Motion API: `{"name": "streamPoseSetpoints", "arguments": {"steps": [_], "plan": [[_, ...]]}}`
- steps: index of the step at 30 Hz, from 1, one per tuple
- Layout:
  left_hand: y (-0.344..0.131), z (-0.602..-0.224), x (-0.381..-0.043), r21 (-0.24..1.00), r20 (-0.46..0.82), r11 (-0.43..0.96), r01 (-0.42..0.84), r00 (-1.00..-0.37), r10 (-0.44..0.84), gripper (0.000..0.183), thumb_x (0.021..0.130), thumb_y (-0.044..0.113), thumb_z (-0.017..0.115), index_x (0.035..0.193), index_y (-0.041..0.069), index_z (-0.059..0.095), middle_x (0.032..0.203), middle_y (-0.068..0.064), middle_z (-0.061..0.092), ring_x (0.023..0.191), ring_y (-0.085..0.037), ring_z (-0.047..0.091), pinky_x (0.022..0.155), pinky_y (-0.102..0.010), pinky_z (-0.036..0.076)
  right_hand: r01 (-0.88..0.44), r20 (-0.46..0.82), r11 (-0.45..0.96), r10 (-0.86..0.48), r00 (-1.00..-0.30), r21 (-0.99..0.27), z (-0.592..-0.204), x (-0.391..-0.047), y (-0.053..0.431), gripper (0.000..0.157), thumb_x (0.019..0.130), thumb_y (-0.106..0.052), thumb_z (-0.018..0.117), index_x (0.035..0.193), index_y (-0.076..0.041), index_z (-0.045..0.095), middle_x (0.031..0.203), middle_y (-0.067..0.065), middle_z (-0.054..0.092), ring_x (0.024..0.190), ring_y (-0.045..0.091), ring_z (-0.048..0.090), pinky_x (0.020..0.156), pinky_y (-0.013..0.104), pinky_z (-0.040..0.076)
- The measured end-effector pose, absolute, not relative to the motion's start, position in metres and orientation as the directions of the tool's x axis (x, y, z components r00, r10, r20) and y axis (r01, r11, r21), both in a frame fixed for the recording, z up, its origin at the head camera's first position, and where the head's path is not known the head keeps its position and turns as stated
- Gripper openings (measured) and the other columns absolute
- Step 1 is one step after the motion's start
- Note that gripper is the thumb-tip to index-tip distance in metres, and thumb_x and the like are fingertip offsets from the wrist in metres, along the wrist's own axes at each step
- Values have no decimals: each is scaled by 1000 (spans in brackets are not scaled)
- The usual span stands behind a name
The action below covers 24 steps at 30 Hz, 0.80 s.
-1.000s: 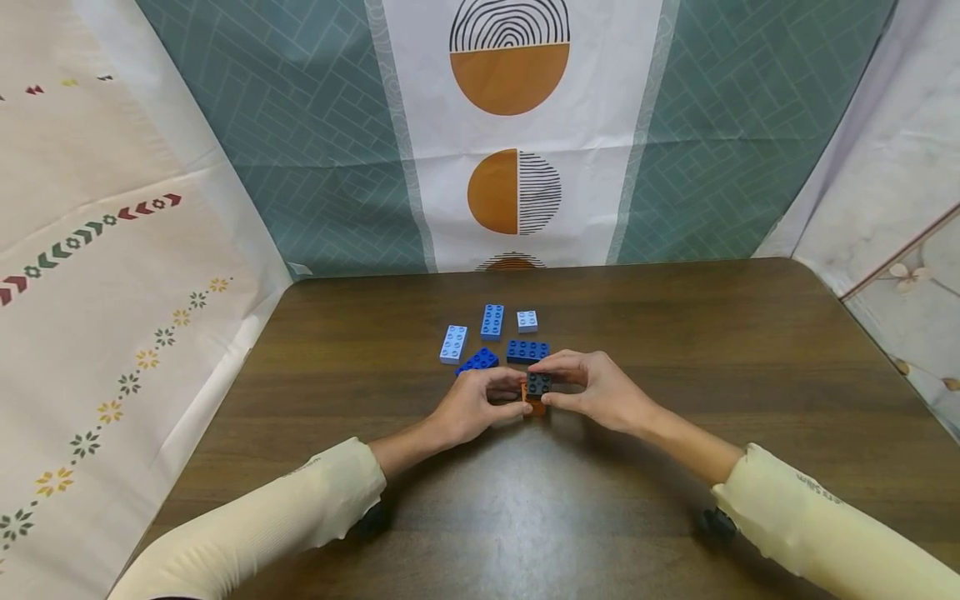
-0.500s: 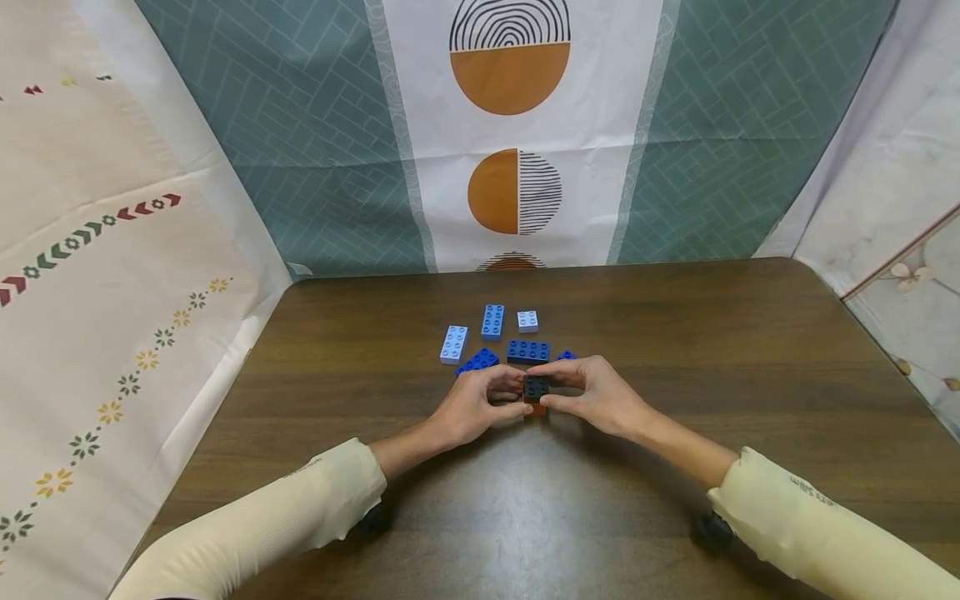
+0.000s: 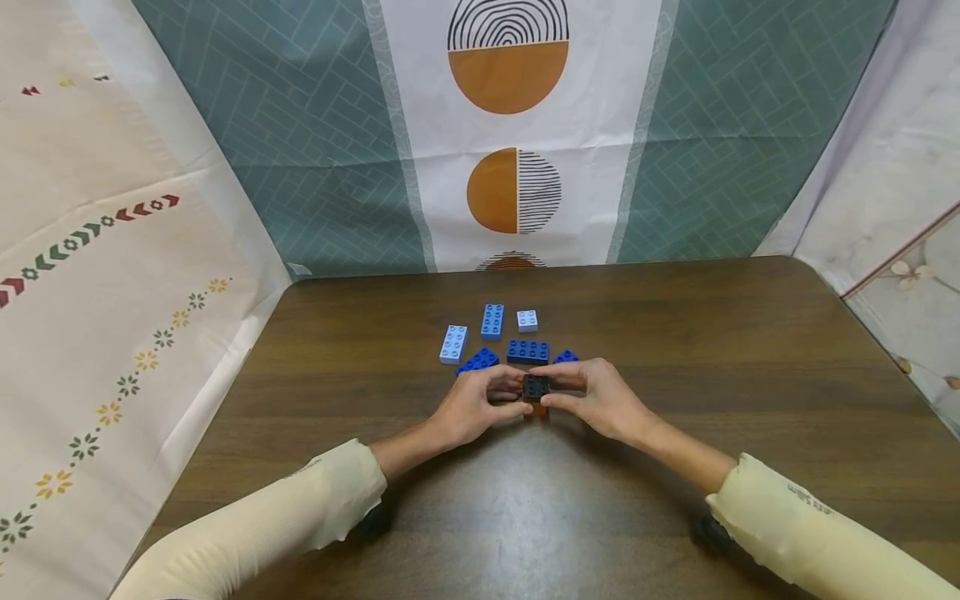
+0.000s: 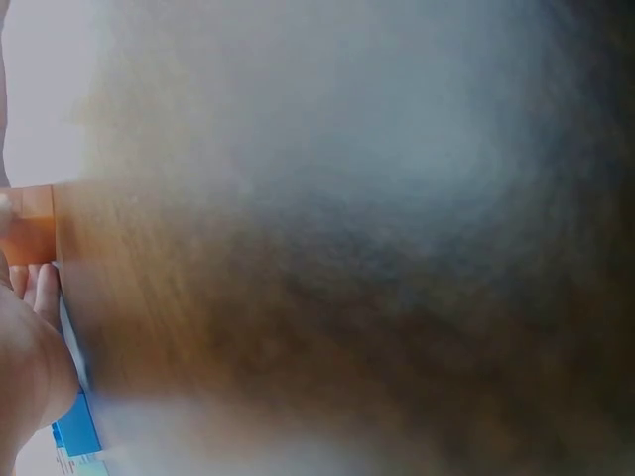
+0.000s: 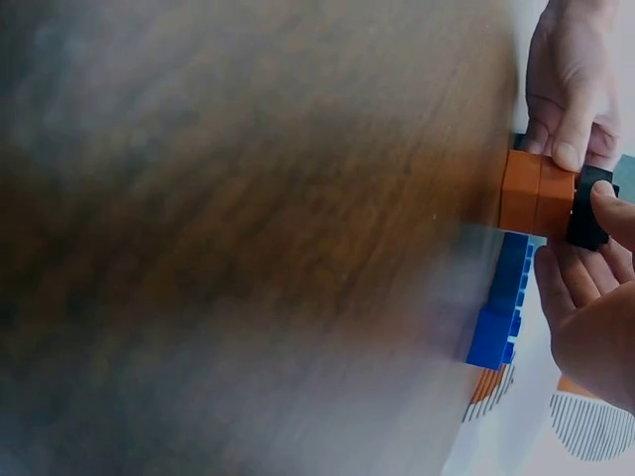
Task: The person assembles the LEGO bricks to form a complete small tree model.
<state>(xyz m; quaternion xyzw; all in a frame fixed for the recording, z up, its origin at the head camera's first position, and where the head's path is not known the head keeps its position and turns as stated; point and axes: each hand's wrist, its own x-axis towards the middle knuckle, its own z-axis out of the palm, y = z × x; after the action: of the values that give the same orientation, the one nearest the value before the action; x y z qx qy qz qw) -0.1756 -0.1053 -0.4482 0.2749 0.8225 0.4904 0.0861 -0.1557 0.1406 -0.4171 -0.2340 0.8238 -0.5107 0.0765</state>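
Observation:
Near the middle of the table, two orange toy bricks (image 5: 536, 193) stand stacked one on the other. On their upper end is a black 2x2 brick (image 3: 536, 387), leaning slightly against the stack's line in the right wrist view. My left hand (image 3: 472, 404) grips the orange bricks from the left between thumb and fingers. From the right, my right hand (image 3: 603, 402) pinches the black brick, thumb on the near side and fingers behind. In the left wrist view only a bit of orange brick (image 4: 30, 238) shows beside the fingers.
Beyond the hands lie a dark blue brick (image 3: 528, 351), two bright blue bricks, one left (image 3: 477, 360) and one partly hidden right (image 3: 566, 356), a mid-blue brick (image 3: 492, 322), a pale blue long brick (image 3: 453, 344) and a pale small brick (image 3: 527, 321). Patterned cloth (image 3: 330, 150) hangs behind the table.
The black brick has shifted slightly left and squared up over the orange stack. My right hand has moved a little down with it, uncovering a blue brick behind. The left hand stays put.

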Motion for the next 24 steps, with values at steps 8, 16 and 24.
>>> {"name": "streamPoseSetpoints", "arguments": {"steps": [8,16,24], "plan": [[-104,-450,-175,856,123,372,360,-840,528,41,95,15,83,132,3,69,126,-10,74,113,-20,74,95,-29,59,-345,148,374,-466,-873,-861,-419,-156,140,40,96,-4,79,135,-6,73,130,16,72,120,30,70,97,42,59],[-103,-445,-172,851,82,405,333,-848,524,41,96,15,82,133,3,68,128,-11,73,116,-21,73,97,-29,59,-333,136,367,-470,-872,-869,-420,-156,140,40,96,-5,79,136,-6,73,132,16,71,122,31,70,99,43,59],[-104,-429,-172,825,38,447,346,-823,567,57,95,17,83,145,6,59,138,-10,68,125,-24,69,104,-33,55,-356,152,370,-479,-865,-858,-421,-157,143,41,96,-7,79,136,-6,72,134,16,71,123,32,69,100,46,58]]}}
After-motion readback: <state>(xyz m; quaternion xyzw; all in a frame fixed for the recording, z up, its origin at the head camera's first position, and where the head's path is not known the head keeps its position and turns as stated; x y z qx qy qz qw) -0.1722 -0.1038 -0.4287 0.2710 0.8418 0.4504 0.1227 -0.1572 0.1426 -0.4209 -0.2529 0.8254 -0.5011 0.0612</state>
